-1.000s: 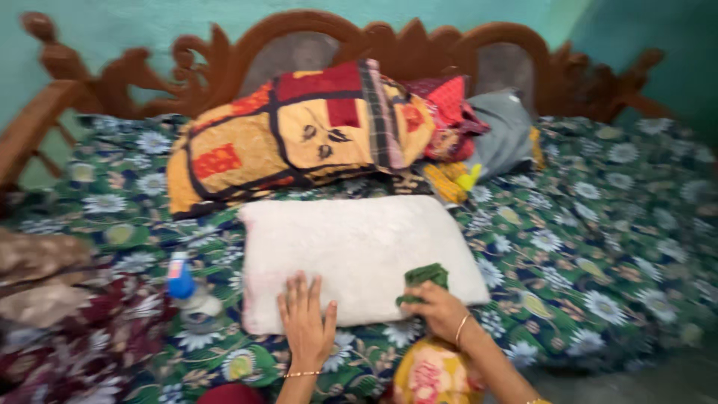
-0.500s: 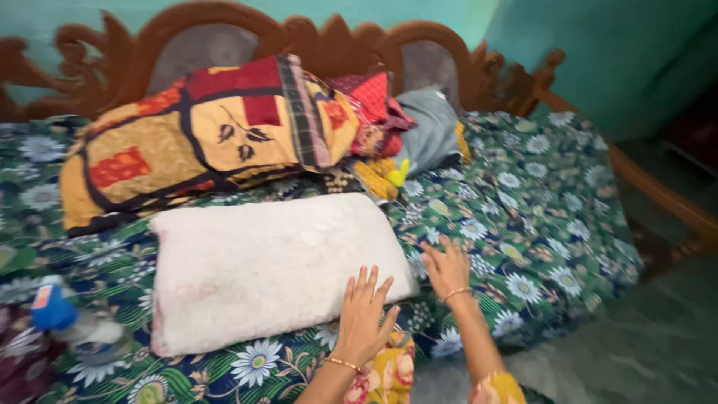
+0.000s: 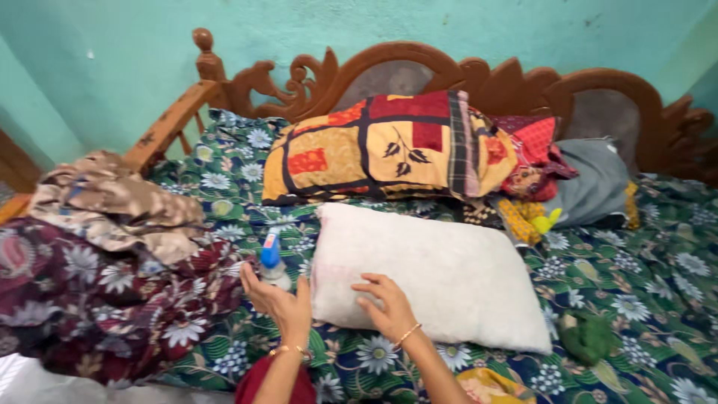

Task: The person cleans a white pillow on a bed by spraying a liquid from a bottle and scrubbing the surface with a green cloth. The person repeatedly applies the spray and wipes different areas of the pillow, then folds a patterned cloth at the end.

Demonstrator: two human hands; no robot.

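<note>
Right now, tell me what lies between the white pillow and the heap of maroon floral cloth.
In the head view, the left hand and a small blue-capped bottle lie between the white pillow and the maroon floral cloth, on the green floral sheet.

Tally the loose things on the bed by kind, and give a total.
Pillows: 2, the bare white pillow under the right hand and the patchwork pillow.
Bottles: 1, the blue-capped bottle by the left hand.
Green cloths: 1, the crumpled green cloth.
Piles of clothes or bedding: 2, the brown and maroon pile and the red and grey pile.
Total: 6
</note>
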